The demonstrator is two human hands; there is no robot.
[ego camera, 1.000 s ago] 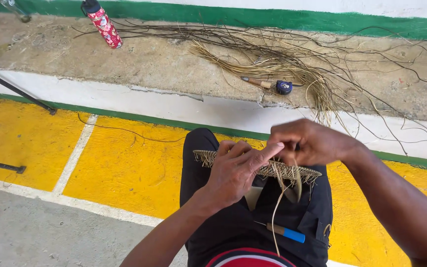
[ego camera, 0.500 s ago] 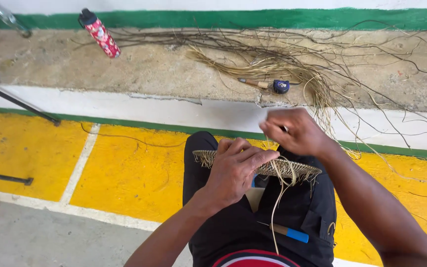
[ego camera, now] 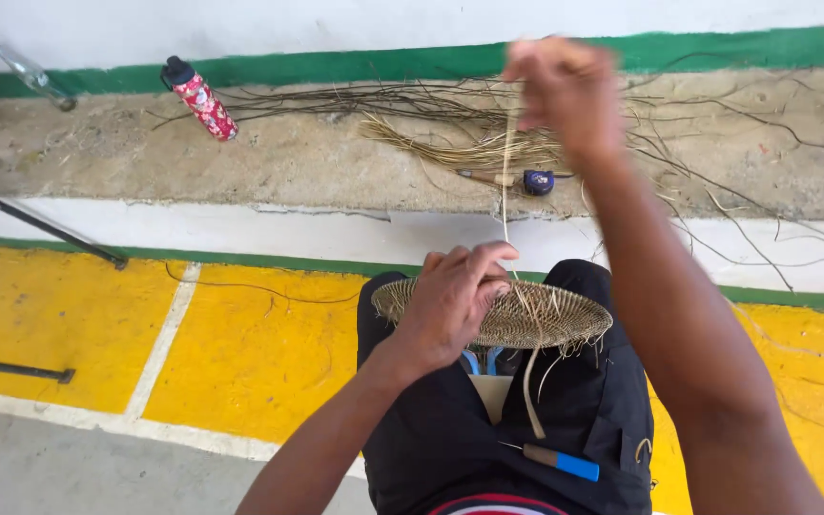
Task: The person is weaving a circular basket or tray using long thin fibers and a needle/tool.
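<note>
A flat round woven disc (ego camera: 536, 315) of tan fibre rests on my lap, over black trousers. My left hand (ego camera: 455, 300) presses on its near left part, fingers curled over the weave. My right hand (ego camera: 565, 91) is raised high and blurred, pinching a thin tan strand (ego camera: 505, 191) that runs straight down to the disc. Loose strand ends hang from the disc's front edge.
A pile of long fibres (ego camera: 450, 133) lies on the concrete ledge with a blue-ended tool (ego camera: 526, 180). A red patterned bottle (ego camera: 200, 97) and a clear bottle (ego camera: 32, 76) lie farther left. A blue-handled tool (ego camera: 555, 461) sits on my lap. Black rods (ego camera: 40, 224) cross the yellow floor.
My right hand has lifted from the disc up and away, drawing the strand taut. My left hand stayed on the disc.
</note>
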